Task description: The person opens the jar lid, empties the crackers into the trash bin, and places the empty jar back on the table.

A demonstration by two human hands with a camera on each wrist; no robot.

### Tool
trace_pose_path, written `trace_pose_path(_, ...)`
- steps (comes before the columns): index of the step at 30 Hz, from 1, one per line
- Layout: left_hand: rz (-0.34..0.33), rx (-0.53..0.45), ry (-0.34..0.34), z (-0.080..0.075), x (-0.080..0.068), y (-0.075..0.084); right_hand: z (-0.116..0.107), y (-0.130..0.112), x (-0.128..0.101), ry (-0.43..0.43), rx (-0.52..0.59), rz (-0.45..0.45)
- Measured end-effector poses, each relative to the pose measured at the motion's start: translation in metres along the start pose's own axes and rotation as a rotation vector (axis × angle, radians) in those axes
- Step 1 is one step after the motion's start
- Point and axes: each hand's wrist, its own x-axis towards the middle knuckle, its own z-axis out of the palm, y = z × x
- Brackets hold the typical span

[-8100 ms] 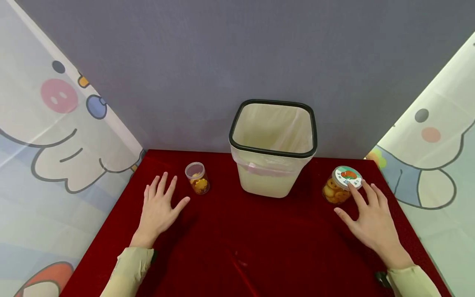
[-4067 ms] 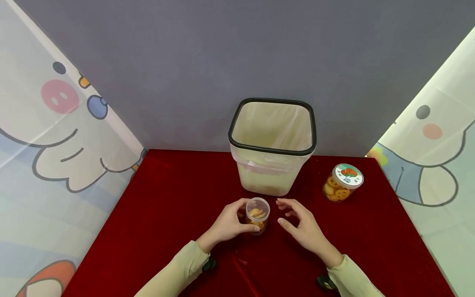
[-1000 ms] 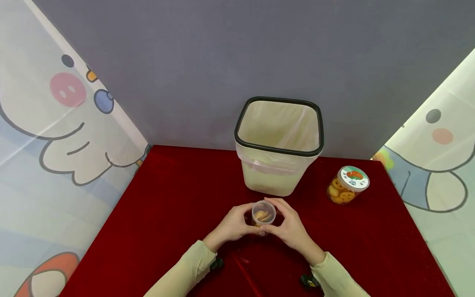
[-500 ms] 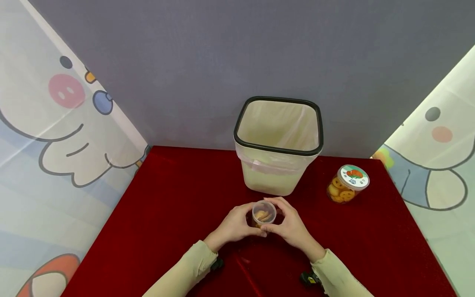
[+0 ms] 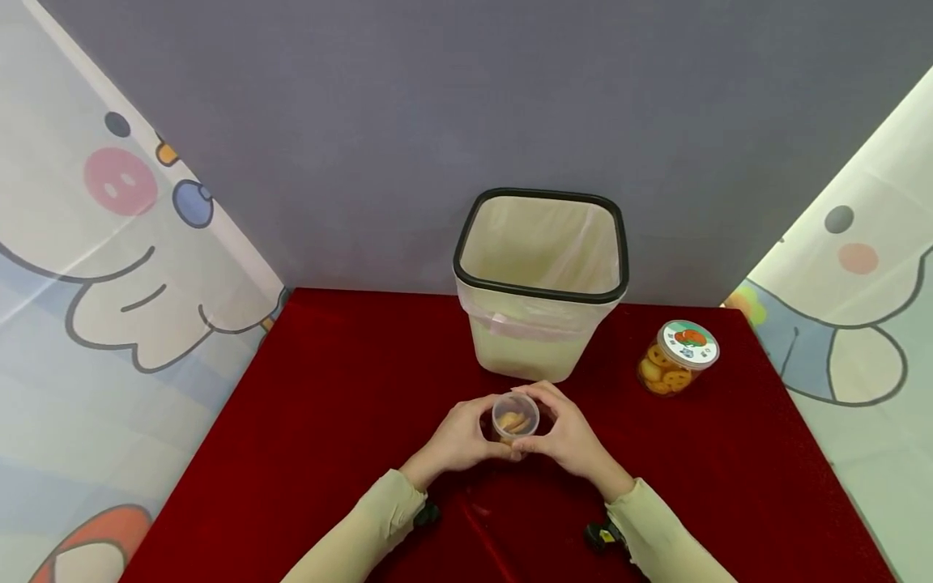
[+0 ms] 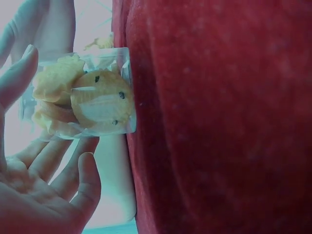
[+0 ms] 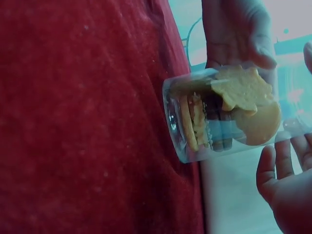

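Both hands are at a small clear cookie jar (image 5: pixel 516 416), upright on the red cloth in the middle of the table. The left hand (image 5: pixel 459 437) grips its left side, thumb in front and fingers behind. From the right, the right hand (image 5: pixel 572 437) holds the jar around its upper rim, with the thumb tip beside the left thumb. Through the jar's wall, pale cookies (image 6: pixel 101 100) with dark specks show in the left wrist view. The right wrist view shows a flower-shaped cookie (image 7: pixel 242 88) and stacked ones beneath. The far fingers are partly hidden behind the jar in the head view.
A cream trash bin (image 5: pixel 521 350) with a black rim and plastic liner stands just behind the hands. To the right sits a second cookie jar (image 5: pixel 666 372) with a printed lid. A grey wall (image 5: pixel 364 162) closes the back; printed cloth sheets hang at both sides.
Since the first frame, the small jar came from the left to the middle in the left hand. The right hand left the lidded jar and took hold too. Little differs over the last second.
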Motion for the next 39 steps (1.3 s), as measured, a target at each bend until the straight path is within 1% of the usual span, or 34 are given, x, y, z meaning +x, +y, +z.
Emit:
trace_pose_path(3,-0.002,0.000,0.004,0.000,0.001,-0.001,-0.001,0.003,0.002,-0.014,0.021,0.001)
trace_pose_path(7,0.013,-0.008,0.009,0.000,0.002,-0.001,-0.001,0.004,0.004,-0.017,0.034,0.009)
trace_pose_path(9,0.025,-0.009,0.010,0.000,0.002,-0.002,-0.003,0.005,0.006,-0.027,0.036,0.001)
trace_pose_path(12,0.040,-0.014,0.010,-0.001,0.002,-0.001,-0.006,0.005,0.009,-0.065,0.038,-0.033)
trace_pose_path(16,0.059,-0.034,-0.022,-0.004,0.003,-0.001,-0.010,0.009,0.012,-0.127,0.056,-0.084)
trace_pose_path(20,0.073,-0.058,-0.068,-0.007,0.004,-0.003,-0.013,0.010,0.014,-0.174,0.077,-0.103)
trace_pose_path(22,0.082,-0.054,-0.076,-0.007,0.003,-0.004,-0.013,0.010,0.015,-0.185,0.082,-0.108)
trace_pose_path(27,0.093,-0.032,-0.063,-0.007,-0.001,-0.004,-0.011,0.009,0.012,-0.177,0.061,-0.101)
trace_pose_path(31,0.085,-0.032,-0.060,-0.006,-0.004,-0.002,-0.011,0.003,0.008,-0.152,0.007,-0.092)
trace_pose_path(36,0.072,-0.018,-0.052,-0.005,-0.004,0.000,-0.011,-0.004,0.001,-0.101,-0.073,-0.073)
trace_pose_path(39,0.065,-0.012,-0.049,-0.005,-0.004,0.000,-0.012,-0.006,-0.002,-0.054,-0.117,-0.088)
